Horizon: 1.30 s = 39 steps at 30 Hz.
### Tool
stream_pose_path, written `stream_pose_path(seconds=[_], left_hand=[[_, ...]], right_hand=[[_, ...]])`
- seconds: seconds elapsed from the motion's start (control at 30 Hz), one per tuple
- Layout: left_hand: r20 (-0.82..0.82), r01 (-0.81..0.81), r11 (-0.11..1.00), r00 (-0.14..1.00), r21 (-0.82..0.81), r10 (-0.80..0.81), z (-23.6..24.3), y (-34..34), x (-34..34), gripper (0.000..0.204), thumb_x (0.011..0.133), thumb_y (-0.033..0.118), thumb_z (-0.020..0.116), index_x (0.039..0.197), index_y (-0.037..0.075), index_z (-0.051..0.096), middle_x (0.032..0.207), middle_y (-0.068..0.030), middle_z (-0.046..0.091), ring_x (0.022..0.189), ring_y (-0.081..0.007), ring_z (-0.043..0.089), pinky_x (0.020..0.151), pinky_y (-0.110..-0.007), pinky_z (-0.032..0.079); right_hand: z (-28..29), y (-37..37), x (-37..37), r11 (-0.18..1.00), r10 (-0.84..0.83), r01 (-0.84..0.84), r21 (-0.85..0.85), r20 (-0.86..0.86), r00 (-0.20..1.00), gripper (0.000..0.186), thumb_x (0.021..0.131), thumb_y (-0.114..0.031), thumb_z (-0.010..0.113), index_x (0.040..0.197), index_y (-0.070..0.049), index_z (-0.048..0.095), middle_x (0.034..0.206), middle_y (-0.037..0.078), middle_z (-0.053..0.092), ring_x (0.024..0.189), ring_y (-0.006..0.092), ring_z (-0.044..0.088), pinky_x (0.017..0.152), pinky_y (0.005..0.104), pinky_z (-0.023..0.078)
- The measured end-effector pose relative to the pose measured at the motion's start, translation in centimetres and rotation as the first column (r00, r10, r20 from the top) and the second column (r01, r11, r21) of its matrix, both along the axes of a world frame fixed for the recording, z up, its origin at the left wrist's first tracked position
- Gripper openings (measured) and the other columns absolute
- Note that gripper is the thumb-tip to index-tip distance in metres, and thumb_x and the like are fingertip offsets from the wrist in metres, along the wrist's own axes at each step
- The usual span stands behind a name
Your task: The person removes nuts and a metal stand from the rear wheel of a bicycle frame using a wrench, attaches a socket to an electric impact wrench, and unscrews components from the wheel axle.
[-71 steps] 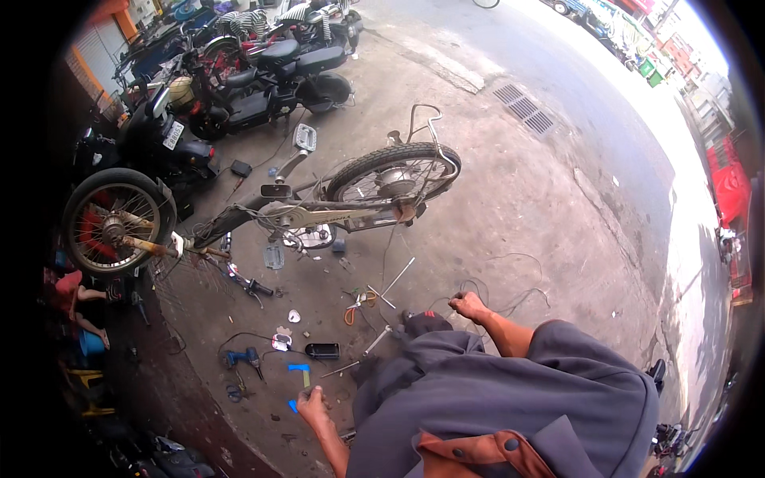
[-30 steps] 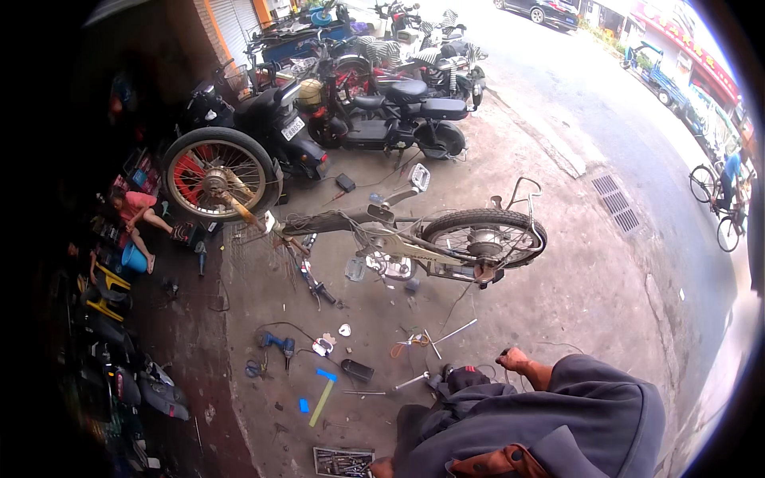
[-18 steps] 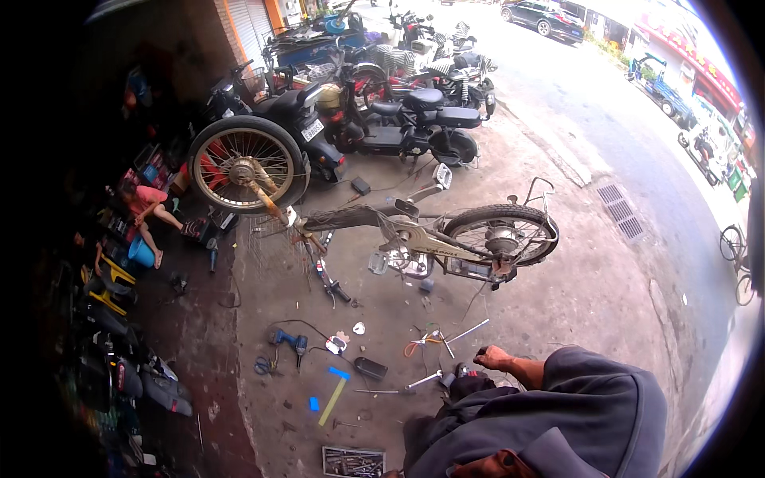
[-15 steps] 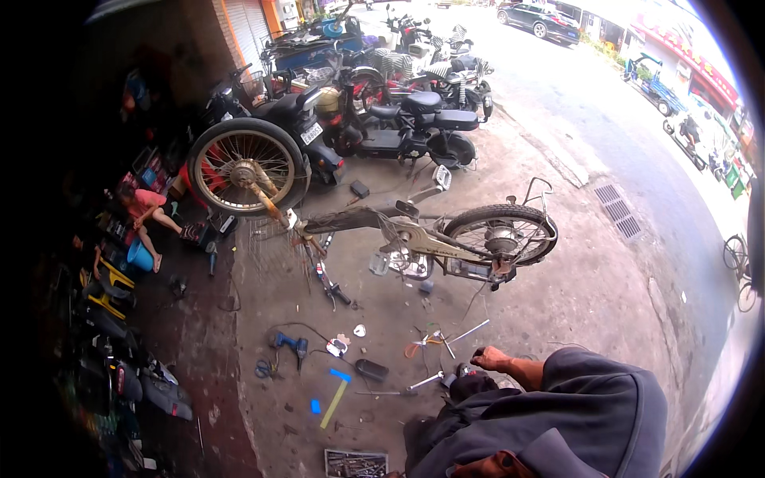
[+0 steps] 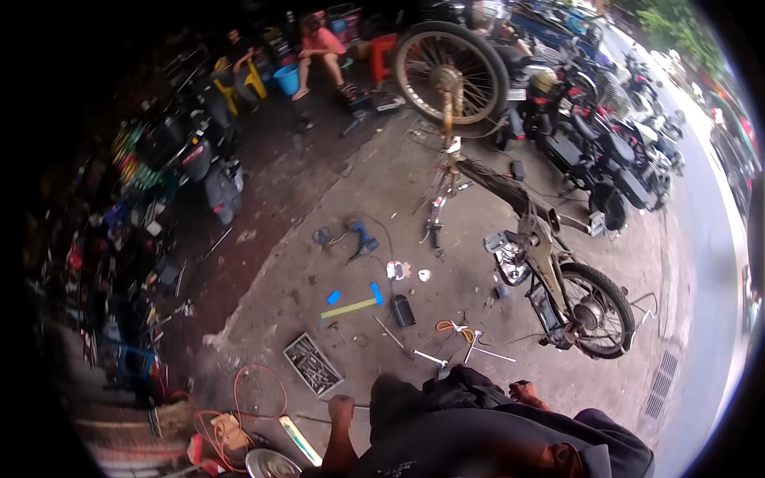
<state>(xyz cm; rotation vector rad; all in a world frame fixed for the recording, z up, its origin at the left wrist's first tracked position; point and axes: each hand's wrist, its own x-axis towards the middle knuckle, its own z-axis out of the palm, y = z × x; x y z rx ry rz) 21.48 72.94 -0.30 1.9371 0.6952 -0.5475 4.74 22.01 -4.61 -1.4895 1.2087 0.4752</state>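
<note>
My left hand hangs closed at the bottom centre, near a tray of metal tools; what it holds, if anything, is unclear. My right hand is also curled closed beside my dark clothing, its contents too small to make out. In front lie a long steel tool, orange-handled pliers, a yellow-and-blue hammer-like tool, a dark oblong case and a blue drill. An overturned electric bicycle stretches beyond them, one wheel raised, the other low at right.
Parked scooters crowd the upper right, by a road. A person in pink sits near a blue bucket; another sits beside them. More scooters and clutter line the left. A red hose lies lower left.
The view has swung left, so the bicycle appears farther right and the shop's left side shows more. My left hand, barely visible half a second ago, now shows beside the tool tray.
</note>
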Motion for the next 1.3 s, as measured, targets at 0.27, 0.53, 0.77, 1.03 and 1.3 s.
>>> stream_pose_path(seconds=[0.27,0.53,0.77,1.03,1.3], left_hand=[[0.081,-0.114,0.924,0.993,0.365,0.091,3.0,-7.5,-10.2,0.03,0.072,0.029,0.056,0.085,0.005,0.065,0.09,-0.0181,0.064,0.087,-0.0346,0.06,0.074,-0.041,0.049],[-0.495,-0.54,0.778,0.605,0.321,0.624,-2.9,-12.8,-30.7,0.031,0.078,0.028,0.052,0.08,0.0,0.065,0.081,-0.0175,0.065,0.072,-0.0308,0.065,0.068,-0.039,0.052],[-0.512,-0.462,0.855,0.688,0.238,0.514,-5.7,-16.6,-34.8,0.028,0.08,0.024,0.049,0.079,0.002,0.066,0.085,-0.0155,0.066,0.075,-0.0268,0.065,0.068,-0.036,0.052],[0.102,-0.323,0.854,0.946,0.409,0.309,-1.6,-9.3,-23.0,0.013,0.075,0.018,0.053,0.071,0.01,0.063,0.08,-0.0134,0.061,0.075,-0.031,0.06,0.064,-0.042,0.049],[0.129,-0.617,0.784,0.774,-0.071,0.621,0.8,-5.4,-18.3,0.018,0.07,0.006,0.058,0.054,0.008,0.051,0.054,-0.0027,0.053,0.045,-0.0135,0.049,0.041,-0.031,0.04]], right_hand=[[-2.3,-10.2,10.1,0.867,0.48,-0.447,0.221,-0.125,0.868,0.019,0.078,-0.026,0.056,0.078,-0.009,0.062,0.062,0.002,0.056,0.052,0.0146,0.052,0.045,0.0288,0.039],[-7.1,-12.1,31.7,0.704,0.678,-0.671,0.233,0.059,0.733,0.009,0.078,-0.023,0.054,0.076,-0.014,0.057,0.06,-0.002,0.05,0.045,0.0096,0.044,0.04,0.0249,0.033],[1.8,6.2,36.6,0.577,0.716,-0.817,-0.011,0.487,0.499,0.021,0.083,-0.031,0.054,0.092,-0.012,0.056,0.076,0.001,0.059,0.056,0.0101,0.049,0.05,0.0238,0.038],[-0.7,1.8,24.0,0.554,0.822,-0.831,0.043,0.13,0.554,0.012,0.079,-0.014,0.056,0.087,-0.007,0.062,0.064,0.003,0.057,0.048,0.0126,0.05,0.04,0.0268,0.037],[-4.4,-14.8,10.6,0.837,0.273,-0.233,0.495,-0.008,0.962,0.011,0.077,-0.011,0.059,0.068,-0.011,0.052,0.055,0.0,0.047,0.046,0.0104,0.046,0.037,0.023,0.03]])
